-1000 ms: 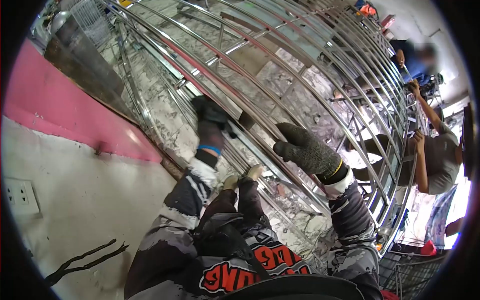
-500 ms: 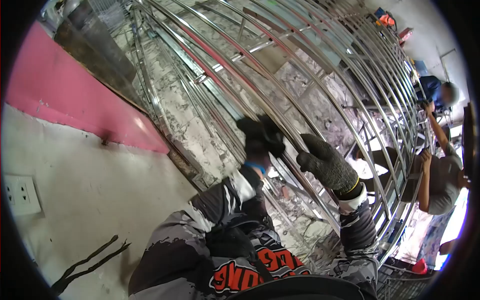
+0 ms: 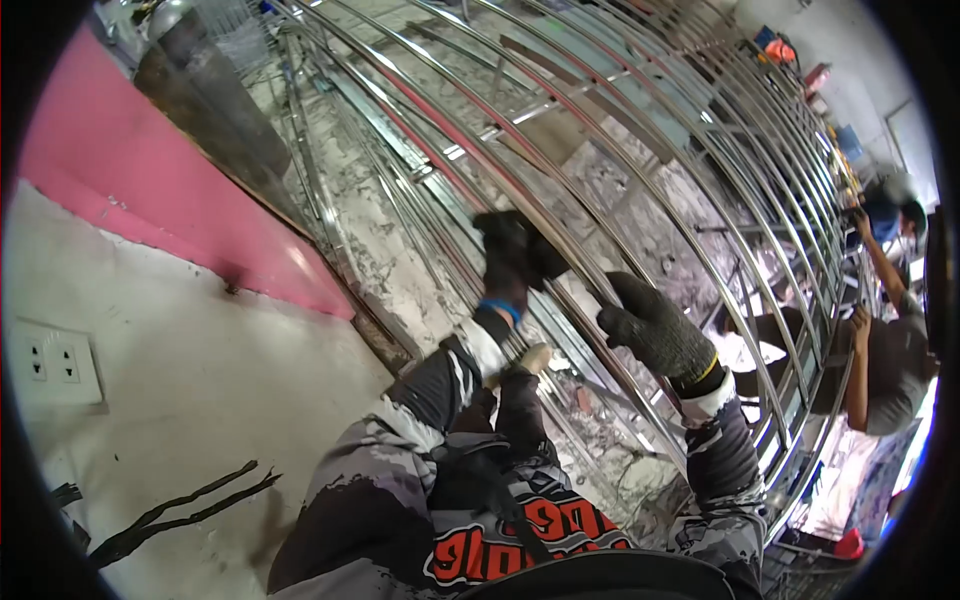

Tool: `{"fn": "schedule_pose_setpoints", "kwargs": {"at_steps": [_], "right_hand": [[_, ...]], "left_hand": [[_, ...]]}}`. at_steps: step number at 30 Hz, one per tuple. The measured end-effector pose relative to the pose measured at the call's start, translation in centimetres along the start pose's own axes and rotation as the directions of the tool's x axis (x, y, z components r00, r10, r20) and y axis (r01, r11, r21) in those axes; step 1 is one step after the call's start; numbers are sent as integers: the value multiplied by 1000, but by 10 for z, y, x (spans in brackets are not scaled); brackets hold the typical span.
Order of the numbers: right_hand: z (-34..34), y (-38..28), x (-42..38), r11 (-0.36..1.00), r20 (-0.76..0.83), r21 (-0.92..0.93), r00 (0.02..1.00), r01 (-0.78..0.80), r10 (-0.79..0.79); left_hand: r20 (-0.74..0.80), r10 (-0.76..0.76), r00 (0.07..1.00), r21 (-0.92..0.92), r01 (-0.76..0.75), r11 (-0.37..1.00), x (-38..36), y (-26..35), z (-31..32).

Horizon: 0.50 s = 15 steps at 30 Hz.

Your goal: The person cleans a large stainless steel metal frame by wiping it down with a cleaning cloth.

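A large frame of shiny metal tubes [image 3: 645, 178] slants across the view in front of me. My right hand [image 3: 655, 330], in a grey knit glove with a yellow cuff edge, is closed around one of its near tubes, thumb on the upper side. Farther up the same side, my left hand [image 3: 510, 250] wears a dark glove, with a blue band [image 3: 500, 308] at the wrist. It is at the near tube, fingers bent and partly hidden. A dark, blurred patch beside those fingers may be something held; I cannot make it out.
Loose metal tubes [image 3: 395, 190] lie on the stained floor under the frame. Left stand a white and pink wall [image 3: 190, 210] with a socket [image 3: 60, 365], black cables [image 3: 170, 515] and a dark metal cylinder [image 3: 215, 100]. Other people [image 3: 880, 370] stand at the far right behind the frame.
My left hand has shifted a little up along the tube, while my right hand keeps its grip. The camera view has turned slightly. At the far right, a person has changed posture.
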State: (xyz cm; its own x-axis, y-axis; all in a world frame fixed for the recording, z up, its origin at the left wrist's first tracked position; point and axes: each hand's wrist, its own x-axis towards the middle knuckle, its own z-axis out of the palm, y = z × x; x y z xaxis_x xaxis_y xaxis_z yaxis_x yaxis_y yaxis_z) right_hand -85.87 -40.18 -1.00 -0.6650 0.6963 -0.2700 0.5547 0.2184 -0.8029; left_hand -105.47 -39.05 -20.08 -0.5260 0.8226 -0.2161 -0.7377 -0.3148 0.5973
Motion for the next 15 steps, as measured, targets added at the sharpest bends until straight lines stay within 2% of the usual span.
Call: {"fn": "schedule_pose_setpoints", "kwargs": {"at_steps": [3,4,5,7,8,10,11,12,13,14,15], "right_hand": [[-4,-20,0,978,100,188,992,-96,78],[-4,-17,-1,982,82,145,991,-117,106],[-4,-18,0,986,85,133,993,-97,86],[-4,-21,-1,979,87,170,991,-116,102],[-5,-27,-1,976,72,184,992,-120,108],[-2,-37,-1,938,87,309,987,-156,136],[-3,-34,3,975,95,183,990,-124,108],[-3,-34,4,974,104,185,988,-129,111],[-5,-35,6,974,142,174,983,-143,119],[-7,-37,8,975,176,160,976,-155,126],[-4,-41,7,974,132,197,988,-110,85]], "left_hand": [[187,-124,975,296,65,953,-17,23,-17],[284,-18,959,361,-90,928,-15,28,-29],[276,33,961,572,-192,797,-9,40,-56],[307,262,915,609,-400,685,7,82,-86],[291,434,852,450,-523,724,14,99,-94],[304,380,873,472,-485,736,49,131,-93],[297,374,878,488,-477,731,70,138,-89],[268,413,870,511,-492,705,90,127,-82],[156,564,811,764,-461,451,116,108,-81],[99,713,694,934,-313,174,137,94,-80],[-3,640,768,912,-260,316,144,100,-72]]}}
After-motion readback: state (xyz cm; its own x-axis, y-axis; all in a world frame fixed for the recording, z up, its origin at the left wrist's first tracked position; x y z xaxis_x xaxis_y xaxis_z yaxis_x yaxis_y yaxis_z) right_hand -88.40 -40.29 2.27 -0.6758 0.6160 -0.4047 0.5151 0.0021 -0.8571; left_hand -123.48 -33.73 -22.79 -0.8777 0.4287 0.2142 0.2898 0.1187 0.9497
